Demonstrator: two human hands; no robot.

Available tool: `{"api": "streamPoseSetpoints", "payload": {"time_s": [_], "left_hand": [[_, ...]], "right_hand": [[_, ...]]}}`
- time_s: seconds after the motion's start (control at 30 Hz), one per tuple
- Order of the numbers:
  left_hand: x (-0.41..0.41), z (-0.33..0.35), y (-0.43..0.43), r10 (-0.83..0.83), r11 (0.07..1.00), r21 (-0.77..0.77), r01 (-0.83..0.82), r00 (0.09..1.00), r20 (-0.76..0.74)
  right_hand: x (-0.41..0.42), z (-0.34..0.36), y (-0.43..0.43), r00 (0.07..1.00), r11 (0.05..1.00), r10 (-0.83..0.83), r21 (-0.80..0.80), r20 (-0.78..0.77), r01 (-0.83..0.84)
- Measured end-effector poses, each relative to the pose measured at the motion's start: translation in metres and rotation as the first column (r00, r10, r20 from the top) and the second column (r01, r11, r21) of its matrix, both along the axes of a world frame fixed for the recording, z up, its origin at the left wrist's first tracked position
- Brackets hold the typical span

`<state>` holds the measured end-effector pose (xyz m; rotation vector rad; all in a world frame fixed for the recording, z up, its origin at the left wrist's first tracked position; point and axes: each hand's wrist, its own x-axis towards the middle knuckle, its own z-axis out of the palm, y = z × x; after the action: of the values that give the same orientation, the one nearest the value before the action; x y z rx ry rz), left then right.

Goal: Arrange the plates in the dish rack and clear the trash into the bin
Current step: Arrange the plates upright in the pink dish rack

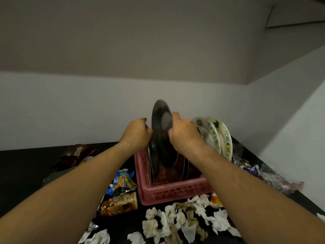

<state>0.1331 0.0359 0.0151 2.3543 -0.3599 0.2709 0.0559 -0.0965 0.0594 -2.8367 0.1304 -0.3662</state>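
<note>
Fingers point(175, 117) curl tight on both sides: left hand point(136, 133) and right hand point(183, 136) grip the dark plate point(161, 125) upright, its lower edge down inside the pink dish rack point(175, 192) on the worktop point(26, 164). Danger now: a tilt could clip the patterned plates point(222, 138) just beside, or miss a slot. The plate's blurred, the slots are hidden behind wrists, and no bin is in sight. Tissues point(175, 221) and wrappers point(123, 180) lie around.

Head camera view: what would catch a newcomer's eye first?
A dark plate, held upright by the left hand and right hand, over the pink dish rack at centre. Pale patterned plates stand on edge just right of the hands. Crumpled tissues and snack wrappers litter the black counter around the rack.
</note>
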Motion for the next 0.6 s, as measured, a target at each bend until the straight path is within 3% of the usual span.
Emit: {"api": "streamPoseSetpoints", "payload": {"time_s": [0.1,0.23,0.6], "left_hand": [[0.007,0.019,0.004,0.031,0.999,-0.041,-0.029,0.998,0.048],[0.012,0.052,0.011,0.054,0.996,-0.079,-0.045,0.991,0.12],[0.011,0.059,0.032,0.072,0.996,-0.063,-0.063,0.987,0.144]], "right_hand": [[0.002,0.012,-0.004,0.996,1.0,-0.01,-0.023,0.093,0.013],[0.001,0.004,-0.001,0.994,0.998,0.024,-0.063,0.107,-0.017],[0.007,-0.053,0.009,1.0,0.989,0.016,-0.146,-0.02,-0.019]]}}
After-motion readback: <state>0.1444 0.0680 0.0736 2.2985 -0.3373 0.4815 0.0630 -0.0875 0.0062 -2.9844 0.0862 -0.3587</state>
